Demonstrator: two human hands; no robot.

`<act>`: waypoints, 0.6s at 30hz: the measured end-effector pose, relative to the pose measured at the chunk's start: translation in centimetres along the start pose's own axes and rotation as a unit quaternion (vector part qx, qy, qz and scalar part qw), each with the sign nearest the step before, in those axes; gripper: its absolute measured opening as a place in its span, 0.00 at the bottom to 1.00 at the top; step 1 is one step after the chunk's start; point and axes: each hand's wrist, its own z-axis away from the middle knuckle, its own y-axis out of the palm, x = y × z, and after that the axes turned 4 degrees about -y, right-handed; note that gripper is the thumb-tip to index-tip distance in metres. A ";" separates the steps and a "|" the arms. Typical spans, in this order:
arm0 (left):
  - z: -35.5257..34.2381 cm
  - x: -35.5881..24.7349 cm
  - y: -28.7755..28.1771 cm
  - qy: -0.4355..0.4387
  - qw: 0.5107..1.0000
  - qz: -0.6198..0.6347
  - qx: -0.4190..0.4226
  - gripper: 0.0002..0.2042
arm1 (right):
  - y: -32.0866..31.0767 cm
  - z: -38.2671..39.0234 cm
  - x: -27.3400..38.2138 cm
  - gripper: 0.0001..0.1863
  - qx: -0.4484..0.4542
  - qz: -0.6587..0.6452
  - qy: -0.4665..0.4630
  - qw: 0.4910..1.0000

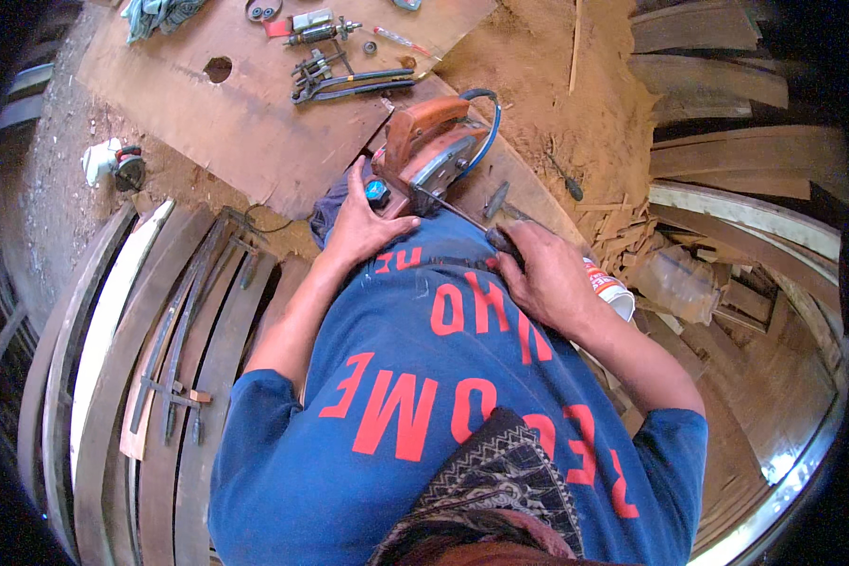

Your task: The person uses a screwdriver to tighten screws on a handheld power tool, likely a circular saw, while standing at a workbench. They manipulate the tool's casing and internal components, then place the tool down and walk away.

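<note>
An orange power tool (429, 141), which looks like an electric planer, rests at the near edge of the work board, close against my body. It has a looped handle, a grey metal side, a blue round knob (376, 193) and a blue cord (490, 141). My left hand (363, 226) braces its near end, thumb and fingers spread around the knob. In my right hand (541, 264) is a dark-handled screwdriver (455, 208), its thin shaft slanting up to the tool's side. The tip's exact contact is hard to see. A small dark metal tool (497, 200) lies just beyond my right hand.
On the board (160, 85) lie a motor armature (319, 34), a metal clamp-like tool (316, 71) and a red-and-clear screwdriver (399, 39). Planks with bar clamps (170, 391) stand at left, near a grinder (129, 170). Sawdust, a white bucket (614, 294) and stacked boards (726, 156) are at right.
</note>
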 end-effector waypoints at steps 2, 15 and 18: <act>0.2 -0.5 0.1 -0.023 0.999 -0.046 -0.002 0.64 | -0.3 -0.2 0.6 0.19 0.015 0.002 0.010 1.000; -0.4 0.6 1.0 0.067 0.992 -0.064 -0.091 0.57 | -2.3 -1.0 2.7 0.25 0.080 0.207 -0.057 0.973; -0.4 0.4 0.4 0.043 0.996 -0.069 -0.026 0.64 | -2.3 -1.5 3.0 0.26 0.109 0.248 -0.096 0.958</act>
